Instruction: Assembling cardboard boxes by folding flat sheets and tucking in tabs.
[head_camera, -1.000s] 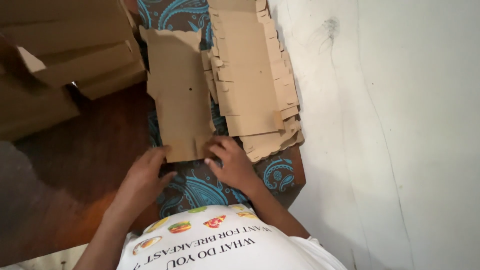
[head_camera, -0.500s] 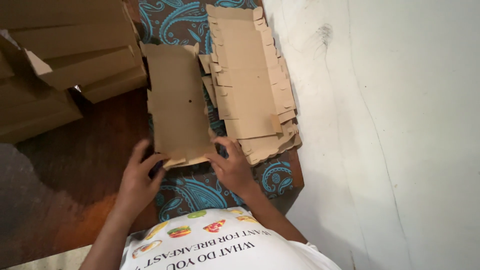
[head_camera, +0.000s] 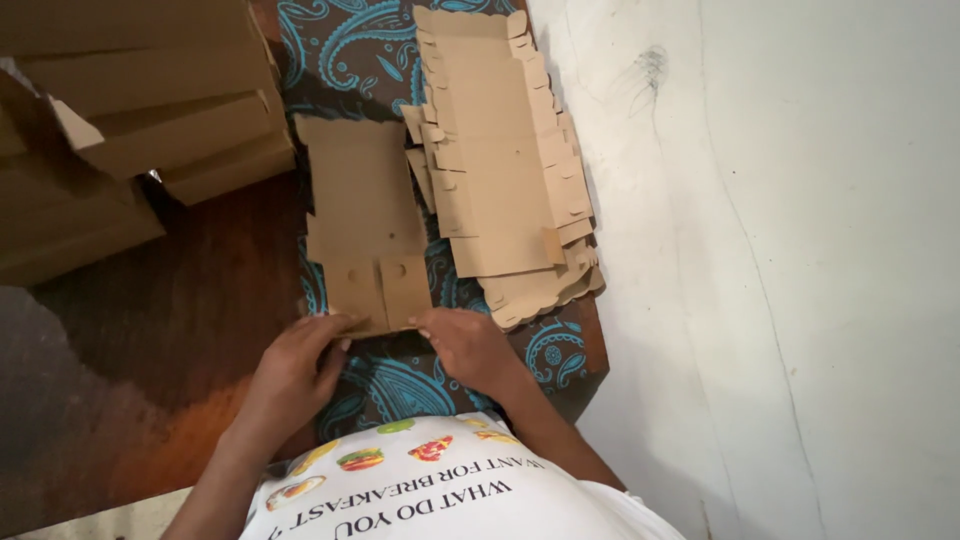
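A flat cardboard box blank lies on a patterned blue and brown cloth that covers a narrow table, toward the table's near end and along its left edge. Both hands meet at the blank's near edge, where two small flaps with round holes are folded up side by side. The left hand has its fingers curled under and against the near left corner of the blank, thumb on top, pinching that flap. The right hand lies palm down with fingers together, its fingertips pressing on the near right flap. Just beside the blank, toward the table's right edge, sits a stack of flat cardboard blanks, fanned unevenly so that notched and scalloped edges show at its near end; its left side touches or slightly overlaps the single blank. Beyond the table's left edge, several folded cardboard boxes are piled over a dark reddish floor. A pale wall runs along the table's right edge.
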